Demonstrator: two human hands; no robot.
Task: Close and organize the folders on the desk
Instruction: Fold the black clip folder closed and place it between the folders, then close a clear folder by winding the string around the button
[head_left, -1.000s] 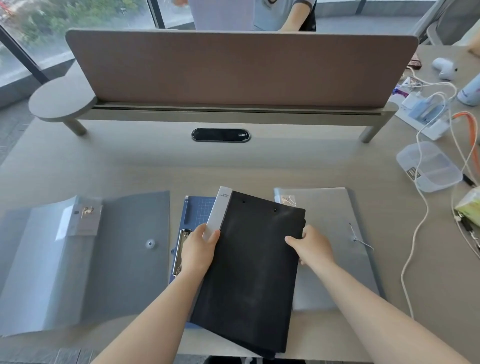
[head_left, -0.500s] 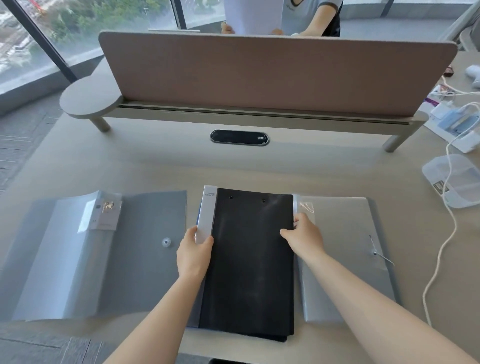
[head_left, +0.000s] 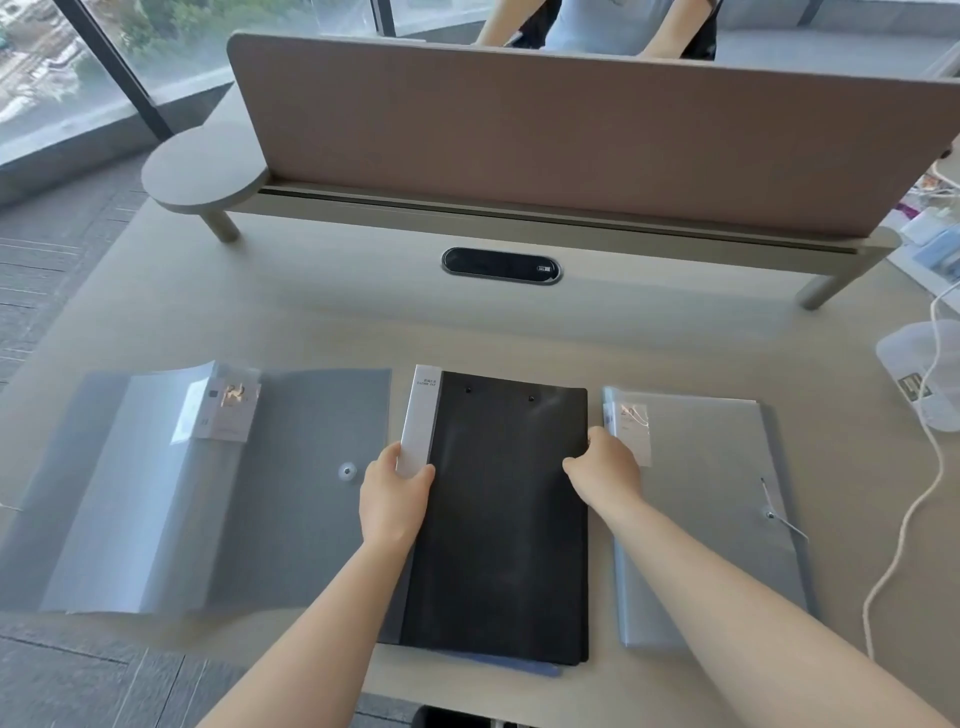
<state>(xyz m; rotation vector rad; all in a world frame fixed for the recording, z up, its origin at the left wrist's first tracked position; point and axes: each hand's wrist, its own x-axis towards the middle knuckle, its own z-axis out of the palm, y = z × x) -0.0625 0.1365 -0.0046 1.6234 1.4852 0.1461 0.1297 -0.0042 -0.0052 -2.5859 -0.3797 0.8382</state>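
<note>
The left hand (head_left: 397, 499) is gripping the left edge of the black folder (head_left: 506, 514), its thumb lying on the white spine label (head_left: 422, 421) and its fingers curled under that edge. The right hand (head_left: 605, 473) is pinching the folder's right edge, fingers bent over the cover and thumb tucked at the rim. Both hands are clasping the folder, neither released.

A second ago the black folder was tilted, its top corner leaning over the right grey folder (head_left: 701, 519); half a second ago it was squared up; now it is lying flat and straight on the desk (head_left: 311, 312), between the two grey folders, with a clear gap showing on its right side. A blue edge (head_left: 519, 667) of something beneath is peeking out at its near end, where earlier much more of the blue item was showing on the left.

The left grey folder (head_left: 208, 488) is still lying open, its flap spread wide, just beside the black one. The right grey folder is lying closed, its string tie (head_left: 774, 512) hanging loose. A white cable (head_left: 914, 545) is trailing at the far right.
</note>
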